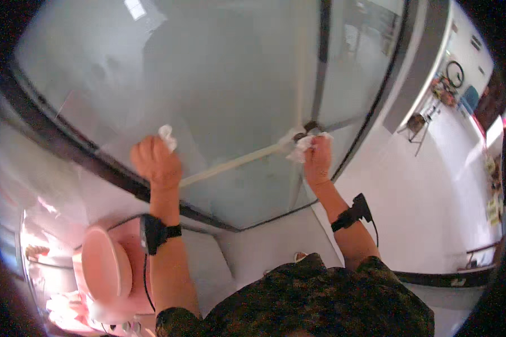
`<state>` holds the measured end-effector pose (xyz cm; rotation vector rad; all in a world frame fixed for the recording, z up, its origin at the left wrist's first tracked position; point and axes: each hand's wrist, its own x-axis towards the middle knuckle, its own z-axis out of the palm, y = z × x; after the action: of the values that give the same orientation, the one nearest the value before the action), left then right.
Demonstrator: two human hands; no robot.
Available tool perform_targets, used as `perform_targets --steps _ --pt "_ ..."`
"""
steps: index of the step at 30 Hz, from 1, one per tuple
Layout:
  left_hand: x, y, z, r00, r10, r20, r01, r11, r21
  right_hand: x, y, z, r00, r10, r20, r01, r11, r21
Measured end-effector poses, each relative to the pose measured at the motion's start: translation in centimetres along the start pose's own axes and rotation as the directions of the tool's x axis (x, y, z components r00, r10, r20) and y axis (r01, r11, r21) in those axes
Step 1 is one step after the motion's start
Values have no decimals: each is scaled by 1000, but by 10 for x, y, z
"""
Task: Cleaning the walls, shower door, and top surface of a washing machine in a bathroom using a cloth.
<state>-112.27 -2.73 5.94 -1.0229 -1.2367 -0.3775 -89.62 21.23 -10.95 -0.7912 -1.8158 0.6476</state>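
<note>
A large glass pane (236, 84) in a dark frame stands in front of me. My left hand (155, 160) is closed round a white crumpled tissue or cloth (167, 137) near the pane's lower left part. On the right, my right hand (319, 158) grips another white crumpled tissue or cloth (298, 153) beside a round dark fitting (311, 126) on the glass. A pale strip (232, 164) crosses the pane between my hands. Both wrists wear black strapped devices with cables.
At the lower left, a pink basin (103, 265) rests on a pink surface (137, 244). The pane's dark lower frame (118, 175) runs below my left hand. On the right are a pale floor (405, 185), a small stand (416, 124) and a bicycle wheel (455, 74).
</note>
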Motion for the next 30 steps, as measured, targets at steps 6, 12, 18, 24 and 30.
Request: perform_targets --steps 6,12,18,24,30 --pt "-11 0 3 996 -79 -29 79 997 -5 17 5 -30 983 -175 62 185 925 -332" --pt "-15 -5 -1 997 -76 14 76 997 -6 34 58 -49 992 -50 -115 8 940 -341" --pt "-22 -9 2 999 -40 -13 40 999 25 0 144 -31 931 325 -168 -320 946 60" --pt "-24 -8 4 995 -102 2 102 994 49 -29 240 18 881 450 -146 -473 824 -313" --pt "-23 -7 6 996 -75 -47 74 997 -24 -39 217 21 699 710 85 -711 678 184"
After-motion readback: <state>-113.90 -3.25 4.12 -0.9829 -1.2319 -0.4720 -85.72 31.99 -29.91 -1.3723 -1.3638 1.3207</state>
